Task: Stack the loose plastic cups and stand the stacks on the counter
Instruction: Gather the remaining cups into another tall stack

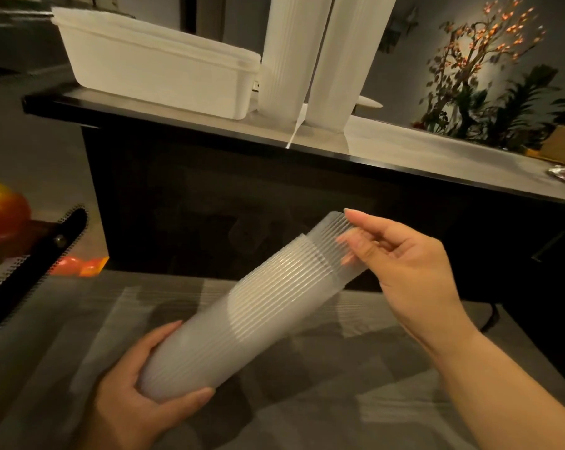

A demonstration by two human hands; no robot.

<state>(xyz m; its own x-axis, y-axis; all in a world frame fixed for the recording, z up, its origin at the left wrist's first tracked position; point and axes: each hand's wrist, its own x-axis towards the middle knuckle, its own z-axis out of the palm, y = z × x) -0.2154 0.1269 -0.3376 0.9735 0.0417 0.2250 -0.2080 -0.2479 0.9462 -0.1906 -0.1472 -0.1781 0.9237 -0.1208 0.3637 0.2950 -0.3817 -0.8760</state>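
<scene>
Below the counter, the left hand grips a tilted cup stack (translucent, ribbed) while the right hand pinches its top rim.

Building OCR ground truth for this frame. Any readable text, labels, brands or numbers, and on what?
None readable.
Held cup stack: only ribbed rims, no print.
Two standing cup stacks on the counter: plain.
White container: no label visible.
Left hand and right hand: nothing written.
Colourful item at left edge: too blurred to tell.
</scene>
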